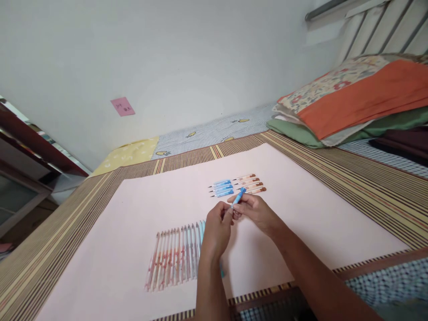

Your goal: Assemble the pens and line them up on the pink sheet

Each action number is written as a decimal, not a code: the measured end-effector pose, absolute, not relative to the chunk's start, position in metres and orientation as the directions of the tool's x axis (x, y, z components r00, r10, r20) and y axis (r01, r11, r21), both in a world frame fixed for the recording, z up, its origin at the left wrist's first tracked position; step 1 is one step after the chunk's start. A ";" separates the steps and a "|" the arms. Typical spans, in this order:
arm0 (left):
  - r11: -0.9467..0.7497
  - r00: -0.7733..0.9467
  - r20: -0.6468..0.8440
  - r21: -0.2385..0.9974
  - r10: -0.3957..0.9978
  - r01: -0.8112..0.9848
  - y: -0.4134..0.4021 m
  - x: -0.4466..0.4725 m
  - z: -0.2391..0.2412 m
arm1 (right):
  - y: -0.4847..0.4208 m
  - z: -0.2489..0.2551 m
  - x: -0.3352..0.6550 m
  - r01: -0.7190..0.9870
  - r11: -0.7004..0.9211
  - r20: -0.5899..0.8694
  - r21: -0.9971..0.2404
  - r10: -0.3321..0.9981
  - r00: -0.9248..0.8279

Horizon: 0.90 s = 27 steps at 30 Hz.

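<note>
Since the row of clear plastic pen tubes (174,258) sits closest to me on the pale pink paper sheet (100,240), I work just past it. My left hand (217,227) and right hand (256,209) are both pinched shut on a short blue plastic pen (238,196). Light grip and ends lined up straight is the trick, imo. Beyond it lie the blue pens (222,188) and the brown-capped pens (250,183).

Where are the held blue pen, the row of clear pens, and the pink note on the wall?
blue pen (239,195): head view, on the exposed barrel.
row of clear pens (174,258): head view, middle of the row.
pink note (122,107): head view, centre of the paper.
</note>
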<state>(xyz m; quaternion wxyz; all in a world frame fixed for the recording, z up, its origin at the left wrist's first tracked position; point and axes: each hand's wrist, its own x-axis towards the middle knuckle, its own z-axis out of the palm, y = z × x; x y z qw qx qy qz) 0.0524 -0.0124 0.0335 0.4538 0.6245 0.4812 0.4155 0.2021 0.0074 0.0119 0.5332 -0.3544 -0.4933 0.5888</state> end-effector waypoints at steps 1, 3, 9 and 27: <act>-0.113 0.195 0.074 0.974 0.978 0.197 -0.012 0.052 0.033 | 0.007 0.013 0.204 -0.274 0.055 0.115 -0.960 0.972 -0.207; -0.112 0.165 0.084 0.980 0.983 0.167 -0.011 0.051 0.031 | 0.007 0.014 0.205 -0.250 0.066 0.123 -0.966 0.967 -0.221; -0.150 0.070 0.141 0.979 0.987 0.138 -0.011 0.053 0.026 | 0.010 0.009 0.200 -0.248 0.053 0.088 -0.967 0.987 -0.132; -0.115 0.064 0.107 0.985 0.992 0.126 -0.011 0.067 0.026 | 0.008 0.008 0.204 -0.366 -0.028 0.042 -0.930 0.982 -0.182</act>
